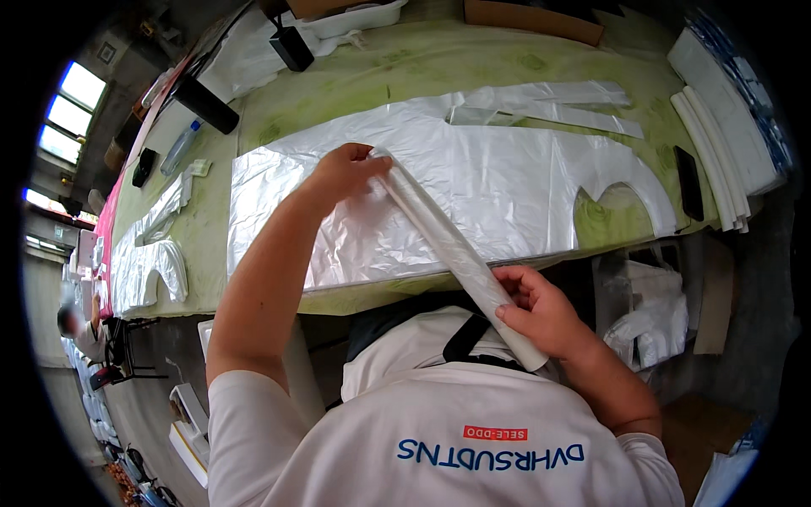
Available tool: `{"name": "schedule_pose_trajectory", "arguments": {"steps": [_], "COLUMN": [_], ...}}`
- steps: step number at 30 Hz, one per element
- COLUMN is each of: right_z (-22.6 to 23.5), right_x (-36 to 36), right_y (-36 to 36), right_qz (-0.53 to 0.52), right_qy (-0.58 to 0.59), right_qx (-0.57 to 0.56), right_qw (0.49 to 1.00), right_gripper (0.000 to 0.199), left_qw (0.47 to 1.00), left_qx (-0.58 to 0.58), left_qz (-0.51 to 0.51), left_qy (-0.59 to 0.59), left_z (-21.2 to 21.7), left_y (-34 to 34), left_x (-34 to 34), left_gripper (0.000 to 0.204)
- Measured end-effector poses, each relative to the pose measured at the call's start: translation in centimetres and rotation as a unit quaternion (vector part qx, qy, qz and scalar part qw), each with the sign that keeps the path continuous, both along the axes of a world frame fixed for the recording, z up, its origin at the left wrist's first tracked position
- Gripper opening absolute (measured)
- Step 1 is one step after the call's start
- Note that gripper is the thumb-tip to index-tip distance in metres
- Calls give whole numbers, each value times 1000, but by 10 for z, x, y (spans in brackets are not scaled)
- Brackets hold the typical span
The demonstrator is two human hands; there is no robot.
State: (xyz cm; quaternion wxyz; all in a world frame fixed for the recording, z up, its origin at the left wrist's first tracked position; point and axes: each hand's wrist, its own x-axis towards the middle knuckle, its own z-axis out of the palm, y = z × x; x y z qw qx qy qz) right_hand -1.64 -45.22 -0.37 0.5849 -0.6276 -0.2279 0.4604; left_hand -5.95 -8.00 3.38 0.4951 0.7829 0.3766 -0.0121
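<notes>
Hands (439,245) roll plastic sheet (507,177) on green table (355,80).

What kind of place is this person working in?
Probably a workshop that makes plastic goods: a long green worktable holds a stack of cut plastic sheets, and both hands grip a rolled plastic sheet.

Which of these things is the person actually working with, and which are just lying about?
In use:
left hand and right hand, both gripping the white roll
plastic sheet spread under the roll

Lying about:
water bottle
black phone
cardboard box
white foam strips
black tube
</notes>
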Motion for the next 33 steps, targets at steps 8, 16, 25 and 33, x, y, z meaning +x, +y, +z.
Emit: {"name": "schedule_pose_trajectory", "arguments": {"steps": [8, 16, 25, 33], "right_z": [-4, 24, 29, -13], "right_x": [1, -11, -5, -26], "right_y": [19, 22, -130, -226], "right_qz": [8, 88, 171, 126], "right_qy": [-40, 46, -111, -205], "right_qx": [-7, -141, -280, -421], "right_qw": [999, 985, 938, 875], "right_gripper": [56, 74, 76, 57], "left_qw": [990, 997, 969, 952], "left_qx": [-136, -25, 240, 298], "left_qz": [27, 68, -29, -60], "left_qy": [28, 26, 47, 30], "left_z": [5, 0, -45, -48], "left_y": [40, 77, 87, 102], "left_x": [17, 26, 41, 51], "left_gripper": [20, 15, 34, 42]}}
